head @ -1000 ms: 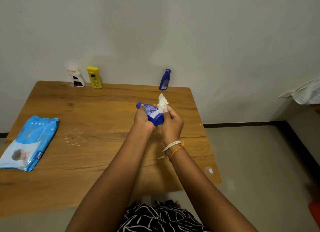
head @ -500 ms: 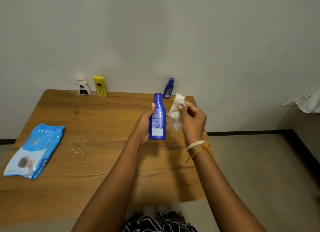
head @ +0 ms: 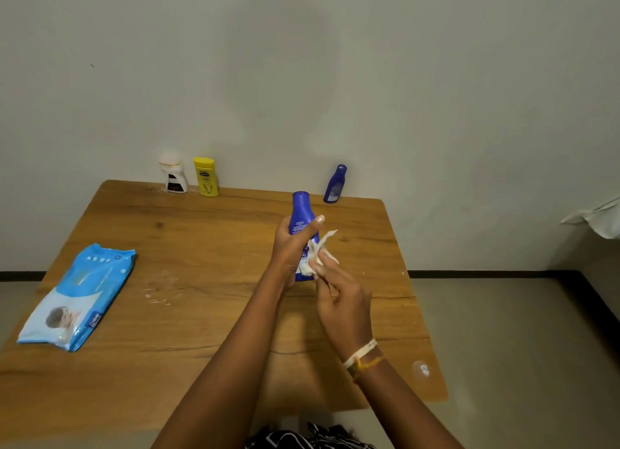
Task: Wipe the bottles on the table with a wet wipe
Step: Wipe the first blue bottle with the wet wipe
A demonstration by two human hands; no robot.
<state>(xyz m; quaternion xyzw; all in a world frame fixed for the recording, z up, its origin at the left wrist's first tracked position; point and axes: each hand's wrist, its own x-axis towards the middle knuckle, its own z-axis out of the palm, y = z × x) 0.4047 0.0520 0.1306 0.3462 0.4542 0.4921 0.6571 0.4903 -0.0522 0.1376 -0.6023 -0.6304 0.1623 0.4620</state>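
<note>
My left hand (head: pixel 291 247) grips a blue bottle (head: pixel 301 210) upright above the wooden table (head: pixel 208 281), thumb across its label. My right hand (head: pixel 339 294) pinches a crumpled white wet wipe (head: pixel 317 252) against the bottle's lower right side. At the table's far edge stand a white bottle (head: pixel 173 175), a yellow bottle (head: pixel 205 177) and a small blue bottle (head: pixel 335 184) that leans against the wall.
A light blue pack of wet wipes (head: pixel 79 296) lies flat at the table's left side. A wet smear (head: pixel 161 287) marks the wood near the middle. Grey floor lies to the right, with a white cloth (head: pixel 597 215) at the right edge.
The bottle went from lying sideways in my hands to upright in my left hand. My right hand drew the wipe away, then brought it back onto the bottle's lower part.
</note>
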